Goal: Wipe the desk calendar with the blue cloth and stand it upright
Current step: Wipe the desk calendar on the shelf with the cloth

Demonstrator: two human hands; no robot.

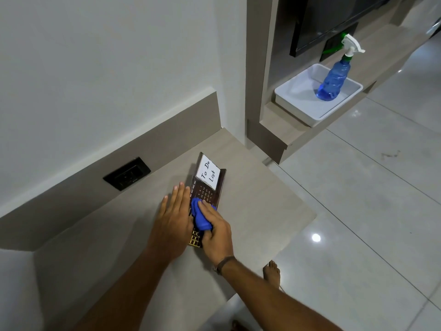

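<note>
Under right grip (216, 231): cloth (200, 216), calendar (210, 189).

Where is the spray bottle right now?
In the head view, upper right: the blue spray bottle stands in a white tray on the shelf, below the dark screen.

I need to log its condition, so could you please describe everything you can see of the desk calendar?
The desk calendar is dark brown, seemingly card, lying flat on the beige desk near the wall. Small date grids are printed on it, with gold squares at the near end. A white "To Do List" note sits on its far part. The left hand steadies its edge; the right hand presses the blue cloth onto it.
</note>
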